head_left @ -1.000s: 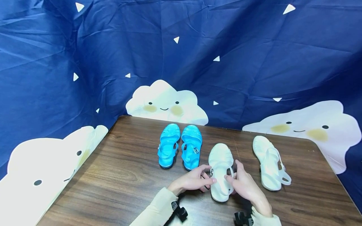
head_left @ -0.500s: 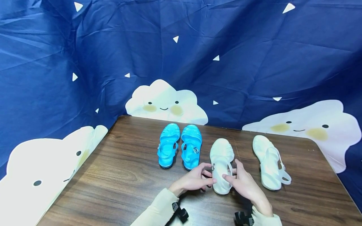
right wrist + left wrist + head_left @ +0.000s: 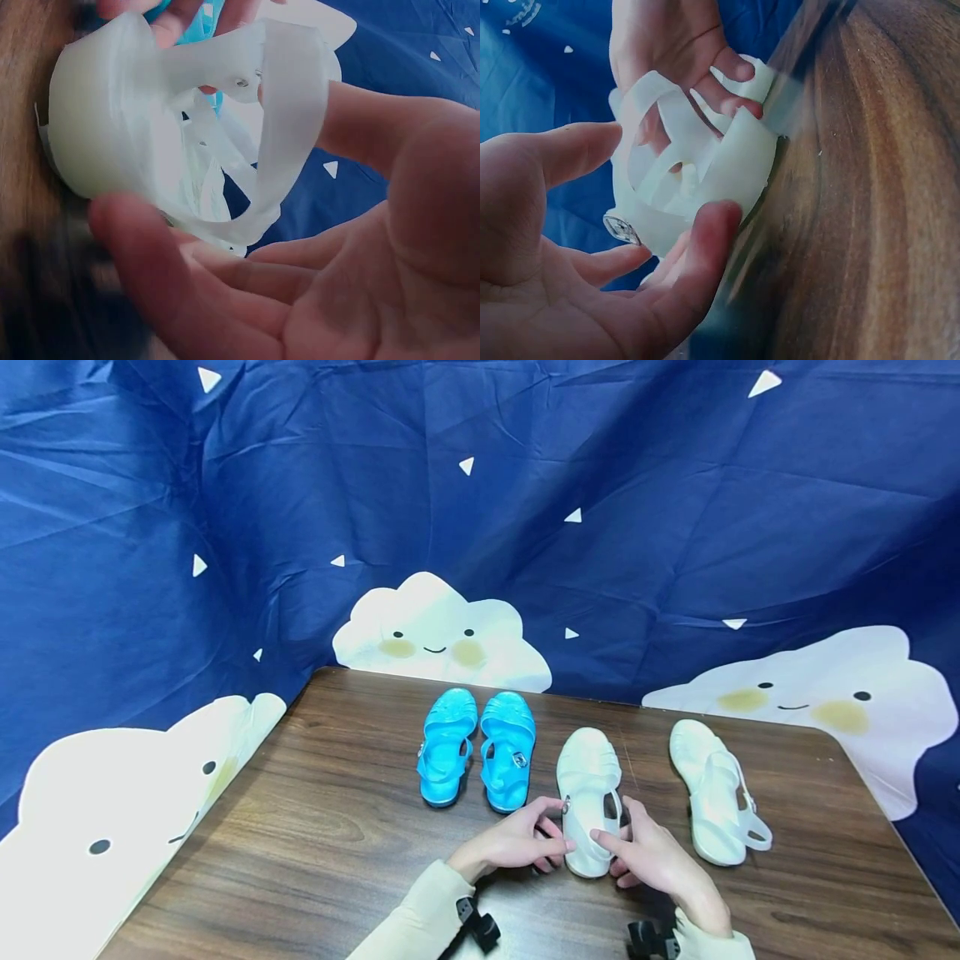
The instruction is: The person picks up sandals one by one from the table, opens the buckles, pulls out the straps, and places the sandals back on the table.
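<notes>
A white sandal (image 3: pixel 588 760) stands upright on the table between my two hands, toe pointing away. My left hand (image 3: pixel 517 839) touches its left side, with bent fingertips against the heel wall and beside the small silver buckle (image 3: pixel 621 228). On the other side, my right hand (image 3: pixel 652 852) holds the heel part. Its thumb reaches in past the back strap (image 3: pixel 292 105), and one finger rests low on the heel. The strap hides the right thumb's tip in the right wrist view. To the right stands a second white sandal (image 3: pixel 716 814), its strap hanging loose.
Two blue sandals (image 3: pixel 444 768) stand side by side left of the white one, toes away. All the shoes are on the brown wooden table (image 3: pixel 315 827). A blue cloth backdrop (image 3: pixel 525 560) with clouds and triangles hangs behind the table.
The nearer white sandal has shifted a little forward since one second ago. Since half a second ago it stays in place, while my right hand has moved slightly toward me and to the right.
</notes>
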A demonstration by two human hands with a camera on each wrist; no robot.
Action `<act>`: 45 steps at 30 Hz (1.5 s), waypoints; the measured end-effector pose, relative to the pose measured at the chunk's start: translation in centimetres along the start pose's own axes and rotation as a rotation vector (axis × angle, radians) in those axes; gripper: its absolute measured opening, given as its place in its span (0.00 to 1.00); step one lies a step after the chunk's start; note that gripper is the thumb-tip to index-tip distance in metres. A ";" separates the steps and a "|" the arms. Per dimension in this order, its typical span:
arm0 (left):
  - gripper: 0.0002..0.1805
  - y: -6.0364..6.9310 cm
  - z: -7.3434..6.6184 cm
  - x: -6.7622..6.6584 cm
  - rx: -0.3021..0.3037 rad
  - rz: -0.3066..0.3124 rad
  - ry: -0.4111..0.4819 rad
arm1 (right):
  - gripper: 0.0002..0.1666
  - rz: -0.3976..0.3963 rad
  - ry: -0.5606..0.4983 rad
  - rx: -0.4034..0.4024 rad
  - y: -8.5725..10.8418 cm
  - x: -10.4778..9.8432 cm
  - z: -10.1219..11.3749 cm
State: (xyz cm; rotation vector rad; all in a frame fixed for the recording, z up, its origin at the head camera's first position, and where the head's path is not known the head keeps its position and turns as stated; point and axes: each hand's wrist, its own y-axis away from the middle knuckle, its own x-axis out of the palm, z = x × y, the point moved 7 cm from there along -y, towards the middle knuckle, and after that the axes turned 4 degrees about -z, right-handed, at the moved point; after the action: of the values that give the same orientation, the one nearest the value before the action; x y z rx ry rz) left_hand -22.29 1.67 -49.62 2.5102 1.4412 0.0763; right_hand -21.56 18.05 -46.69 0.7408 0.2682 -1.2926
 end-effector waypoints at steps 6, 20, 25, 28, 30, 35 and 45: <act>0.33 -0.1 0.1 0.0 -0.001 0.002 0.006 | 0.50 0.000 -0.030 -0.001 0.1 0.2 0.2; 0.34 -0.2 0.1 -0.5 -0.001 -0.024 -0.032 | 0.49 -0.031 0.038 -0.049 -0.3 -0.1 0.4; 0.34 -0.3 0.0 -0.6 0.014 -0.044 -0.045 | 0.48 -0.039 0.063 -0.051 -0.4 -0.3 0.4; 0.34 -0.2 -0.1 -0.6 0.020 -0.052 -0.041 | 0.47 -0.044 0.071 -0.045 -0.5 -0.4 0.4; 0.34 -0.2 -0.2 -0.6 0.025 -0.055 -0.036 | 0.47 -0.045 0.074 -0.043 -0.5 -0.4 0.4; 0.31 -0.2 -0.4 -0.4 0.044 -0.052 -0.037 | 0.46 -0.054 0.071 -0.051 -0.5 -0.4 0.4; 0.33 -0.2 -0.3 0.0 0.061 -0.015 -0.039 | 0.41 -0.071 0.076 -0.105 -0.2 -0.6 0.8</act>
State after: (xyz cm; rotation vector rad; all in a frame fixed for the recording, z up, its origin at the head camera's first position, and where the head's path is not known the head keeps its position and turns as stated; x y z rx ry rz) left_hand -22.54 1.85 -49.37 2.5339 1.4683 -0.0195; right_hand -22.12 17.97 -45.87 0.6965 0.4238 -1.3084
